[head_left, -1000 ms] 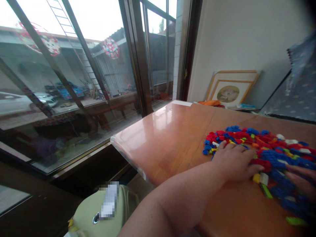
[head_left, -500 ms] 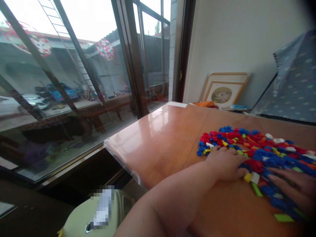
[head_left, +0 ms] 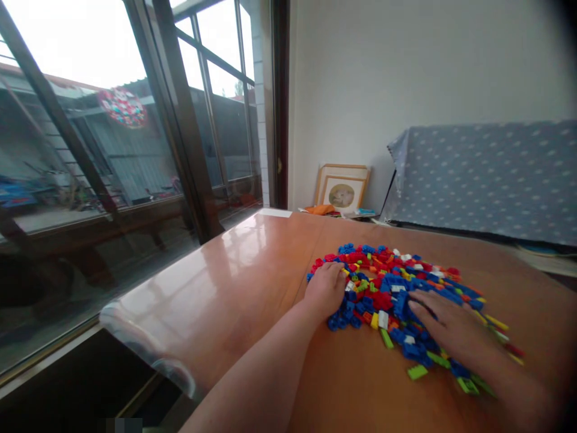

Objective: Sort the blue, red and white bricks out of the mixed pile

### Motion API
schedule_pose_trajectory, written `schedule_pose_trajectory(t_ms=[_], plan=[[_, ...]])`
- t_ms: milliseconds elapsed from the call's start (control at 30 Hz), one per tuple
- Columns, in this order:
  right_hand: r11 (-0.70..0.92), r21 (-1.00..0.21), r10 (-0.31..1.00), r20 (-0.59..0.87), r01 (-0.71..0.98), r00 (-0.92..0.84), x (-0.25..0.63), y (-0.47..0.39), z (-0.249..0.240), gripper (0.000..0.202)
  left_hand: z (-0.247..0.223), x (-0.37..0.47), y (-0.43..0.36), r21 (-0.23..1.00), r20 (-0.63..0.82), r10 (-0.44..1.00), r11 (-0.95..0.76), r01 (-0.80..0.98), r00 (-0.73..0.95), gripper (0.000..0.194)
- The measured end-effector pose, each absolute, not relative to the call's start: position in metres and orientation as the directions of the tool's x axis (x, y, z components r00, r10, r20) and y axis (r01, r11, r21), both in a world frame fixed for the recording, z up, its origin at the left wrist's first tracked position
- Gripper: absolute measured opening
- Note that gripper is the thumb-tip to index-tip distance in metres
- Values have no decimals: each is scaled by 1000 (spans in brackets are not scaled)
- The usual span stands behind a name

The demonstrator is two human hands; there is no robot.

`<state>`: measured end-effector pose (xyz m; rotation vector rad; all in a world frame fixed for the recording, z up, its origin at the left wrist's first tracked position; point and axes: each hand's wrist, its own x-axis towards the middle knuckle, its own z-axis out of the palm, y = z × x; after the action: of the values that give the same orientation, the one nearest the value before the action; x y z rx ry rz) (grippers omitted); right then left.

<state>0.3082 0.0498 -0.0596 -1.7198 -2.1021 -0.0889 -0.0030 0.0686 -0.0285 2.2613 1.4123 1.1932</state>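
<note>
A loose heap of small plastic building bricks (head_left: 381, 300), mainly red and blue with some yellow, green, orange and white, spreads over the brown table (head_left: 252, 288). At the left edge of the heap rests my left hand (head_left: 325, 288), cupped against the bricks with fingers stretched forward. My right hand (head_left: 451, 322) lies over the right part, its thumb and fingers apart. Just before its fingertips stands a blue brick (head_left: 402, 307); whether they touch it I cannot tell. A lime green brick (head_left: 418, 372) lies at the near edge.
Large windows (head_left: 211, 120) run along the left side. Behind the table, picture frames (head_left: 341, 192) lean on the wall beside an orange cloth (head_left: 321, 210). A dotted blue-grey cover (head_left: 487, 171) drapes something at the back right. White paper (head_left: 276, 213) lies at the far corner.
The view has swung right, bringing more of the heap into sight. My left hand has shifted to the heap's left edge, and blue bricks now show beside its wrist.
</note>
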Motion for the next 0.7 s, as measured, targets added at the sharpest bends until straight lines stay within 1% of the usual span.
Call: schedule_pose_trajectory(t_ms=[100,200,300,400,500,600,667,700], plan=[[302,-256,940,238,918,-243,293,41,-53,49,-33,-3,74,622,527,822,-545,562,214,37],[349,-333,928,251,876,-275,285,36,-41,49,-34,-2,77,670,546,814,-567,479,201,38],[312,-382,927,322,870,-191,288,34,-29,48,-31,-4,78,696,546,824,-547,465,152,36],[246,-424,939,329,872,-105,296,34,-23,45,-28,-8,77,694,519,847,-495,524,113,36],[199,-429,943,328,881,-54,303,34,-19,44,-22,-10,71,662,475,869,-455,596,137,35],[169,-442,939,344,881,-7,307,33,-15,44,-12,-12,62,573,420,877,-455,682,233,33],[154,-467,942,335,871,13,307,32,-12,46,-5,-13,55,501,386,869,-478,721,308,41],[157,-481,946,325,863,9,305,31,-11,47,-2,-13,51,469,365,864,-492,733,347,49]])
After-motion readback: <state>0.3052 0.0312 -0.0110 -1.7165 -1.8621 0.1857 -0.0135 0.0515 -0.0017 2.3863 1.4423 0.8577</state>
